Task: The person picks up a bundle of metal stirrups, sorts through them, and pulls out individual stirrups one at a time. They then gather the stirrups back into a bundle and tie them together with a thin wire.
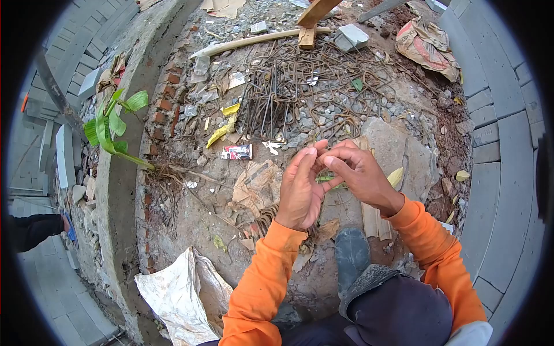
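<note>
Head view, looking down at rubble-strewn concrete ground.

- Left hand (301, 187), orange-sleeved: rising upright, thumb and forefinger pressing together at the tips, pinching something too thin to make out; possibly a fine wire.
- Right hand (359, 173), orange-sleeved: meeting the left fingertip to fingertip, fingers curling inward, pinching the same fine item; what is being pinched staying unclear.
- Thin green strip (326, 179): showing between and just below both hands, partly hidden by them.
- Tangled pile of rusty bent steel rebar stirrups (300, 86): lying on gravel beyond the hands, well apart from them.
- Grey rubber boot toe (352, 251): resting on the ground below the hands, beside a dark trouser knee (398, 311).
- Crumpled white cement sack (182, 291): lying at lower left near the left elbow.
- Small red-and-white printed packet (236, 151): lying flat left of the hands.
- Green leafy banana seedling (112, 124): growing beside the curved concrete kerb (118, 190) at left.
- Tan crumpled paper sack (427, 46): sitting at upper right.
- Pale wooden stick (259, 40): lying across the top beyond the rebar.
</note>
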Demonstrator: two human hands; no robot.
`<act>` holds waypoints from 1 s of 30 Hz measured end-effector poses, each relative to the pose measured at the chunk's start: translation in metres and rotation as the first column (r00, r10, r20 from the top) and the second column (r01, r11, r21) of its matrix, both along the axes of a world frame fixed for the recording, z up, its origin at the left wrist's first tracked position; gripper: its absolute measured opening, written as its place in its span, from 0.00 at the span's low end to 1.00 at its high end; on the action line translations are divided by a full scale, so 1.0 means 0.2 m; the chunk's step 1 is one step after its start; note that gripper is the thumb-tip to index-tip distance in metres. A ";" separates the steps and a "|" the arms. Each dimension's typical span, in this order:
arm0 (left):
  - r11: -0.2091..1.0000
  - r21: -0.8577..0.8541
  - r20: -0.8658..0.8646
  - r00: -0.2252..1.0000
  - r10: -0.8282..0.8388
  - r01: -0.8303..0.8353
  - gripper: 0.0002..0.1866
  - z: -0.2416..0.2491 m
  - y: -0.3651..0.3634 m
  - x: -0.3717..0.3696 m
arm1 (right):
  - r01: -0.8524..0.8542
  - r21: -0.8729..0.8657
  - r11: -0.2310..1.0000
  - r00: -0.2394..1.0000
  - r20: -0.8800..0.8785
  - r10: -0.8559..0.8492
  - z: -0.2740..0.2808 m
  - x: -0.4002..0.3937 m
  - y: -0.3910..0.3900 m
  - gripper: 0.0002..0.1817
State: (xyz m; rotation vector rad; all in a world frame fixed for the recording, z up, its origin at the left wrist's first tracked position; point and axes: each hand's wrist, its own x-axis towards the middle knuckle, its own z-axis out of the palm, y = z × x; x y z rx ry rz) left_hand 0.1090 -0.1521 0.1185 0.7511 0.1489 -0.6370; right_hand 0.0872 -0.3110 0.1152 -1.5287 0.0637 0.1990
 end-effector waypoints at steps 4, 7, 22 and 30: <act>0.996 -0.035 -0.007 0.997 -0.081 0.081 0.19 0.04 0.01 0.02 | -0.044 0.102 0.994 0.991 -0.123 0.057 0.04 0.03 -0.01 0.18; 0.995 0.077 0.019 0.998 -0.068 0.066 0.18 0.05 -0.01 0.03 | -0.046 0.203 0.978 0.985 -0.155 0.078 -0.01 0.04 -0.03 0.17; 0.626 0.747 0.372 0.921 -0.115 -0.223 0.15 0.09 0.01 0.01 | 0.241 0.741 0.627 0.866 -0.455 0.206 -0.06 0.02 0.05 0.10; 0.841 0.416 0.378 0.907 0.187 -0.347 0.13 0.08 0.08 -0.06 | 0.565 0.561 0.605 0.823 -0.436 -0.364 -0.16 0.10 -0.08 0.08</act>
